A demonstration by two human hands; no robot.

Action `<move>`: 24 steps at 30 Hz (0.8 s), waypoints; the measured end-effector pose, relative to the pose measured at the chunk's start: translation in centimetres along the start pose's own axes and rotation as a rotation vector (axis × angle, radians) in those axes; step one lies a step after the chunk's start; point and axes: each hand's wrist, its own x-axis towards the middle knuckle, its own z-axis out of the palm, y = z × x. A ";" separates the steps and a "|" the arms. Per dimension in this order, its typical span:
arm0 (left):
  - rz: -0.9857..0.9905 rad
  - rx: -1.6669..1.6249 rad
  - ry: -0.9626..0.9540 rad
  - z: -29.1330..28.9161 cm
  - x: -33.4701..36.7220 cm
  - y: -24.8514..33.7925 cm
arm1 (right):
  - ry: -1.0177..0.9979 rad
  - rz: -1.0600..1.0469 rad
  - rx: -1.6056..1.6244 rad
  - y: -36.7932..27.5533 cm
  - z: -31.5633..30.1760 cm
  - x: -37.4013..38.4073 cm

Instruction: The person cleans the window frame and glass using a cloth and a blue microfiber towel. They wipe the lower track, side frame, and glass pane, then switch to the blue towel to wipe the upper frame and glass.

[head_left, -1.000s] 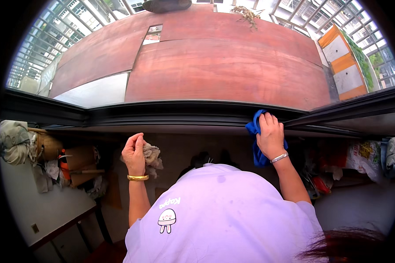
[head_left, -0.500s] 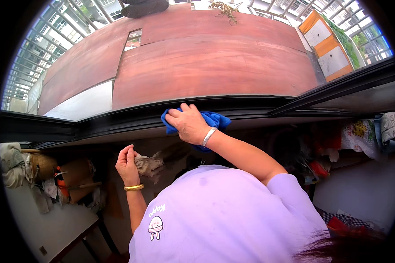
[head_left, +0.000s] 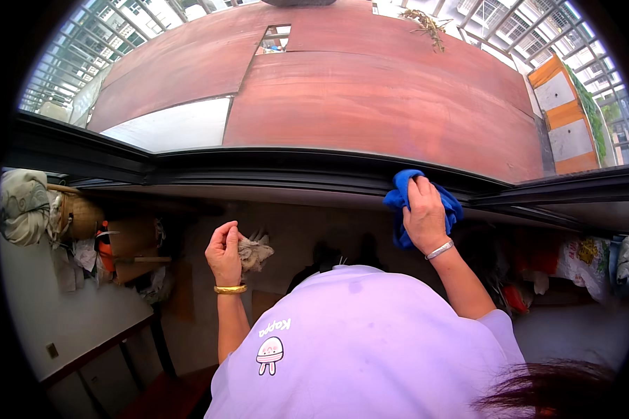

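With fingers bent over it, my right hand (head_left: 426,216) presses a blue cloth (head_left: 404,187) to the black window frame (head_left: 293,170), right of the middle. Part of the cloth bunches up around the hand and hangs below the frame's edge. My left hand (head_left: 223,253) is held lower and to the left, away from the frame, closed on a crumpled greyish-beige rag (head_left: 255,251). The rag sticks out to the right of the fingers. A silver bracelet circles my right wrist and a gold one my left.
Beyond the frame lie reddish-brown boards (head_left: 384,105) with a pale panel (head_left: 171,126), enclosed by metal bars. An orange-and-white box (head_left: 569,115) stands at the far right. Below left are a woven basket (head_left: 82,215) and bundled cloth (head_left: 24,206); plastic bags (head_left: 580,262) crowd the right.
My right hand has slid the blue cloth rightward along the window frame. The left hand still holds the rag, a little farther right and lower in view. The whole view has shifted.
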 end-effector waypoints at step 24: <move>-0.082 0.065 0.110 -5.6 -1.7 -1.8 | 0.057 -0.728 0.446 -16.6 7.5 6.6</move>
